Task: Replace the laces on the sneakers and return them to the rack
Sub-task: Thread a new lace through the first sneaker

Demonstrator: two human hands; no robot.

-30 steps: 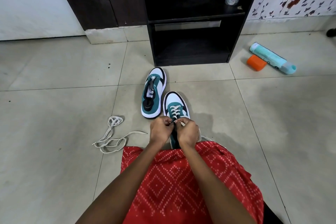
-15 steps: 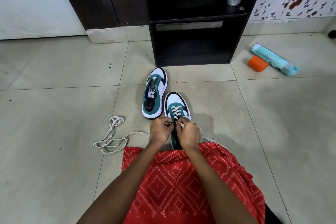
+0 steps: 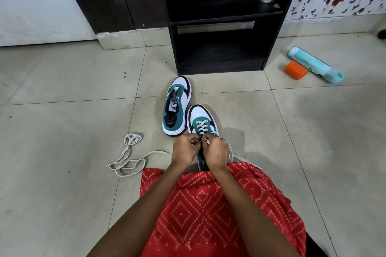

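Fingertips (image 3: 205, 139) of the right hand (image 3: 216, 152) pinch the tip of the cream flat lace (image 3: 201, 126) just below centre frame. The left hand (image 3: 183, 150) has its fingers curled tight on the eyelet edge of the near teal-and-white suede sneaker (image 3: 201, 113). It looks like it's pinching the flap, but the exact contact is hidden.

Biggest risk imo: that lace tip slips or goes through the wrong hole, since both hands cover the top eyelets. The slack trails off under the right wrist toward the red diamond-print cloth (image 3: 208, 204), so it could get pinned there and pull uneven.

Just up-left sits the second teal-and-white sneaker (image 3: 176, 106), no lace in it. The loose cream lace (image 3: 129, 156) lies looped on the grey tile floor (image 3: 62, 131) at left. I can't tell if it's the old or the new one, so a mix-up is possible, and those loops could knot.

At the top, the black wooden rack (image 3: 173, 48) has its bottom shelf open.
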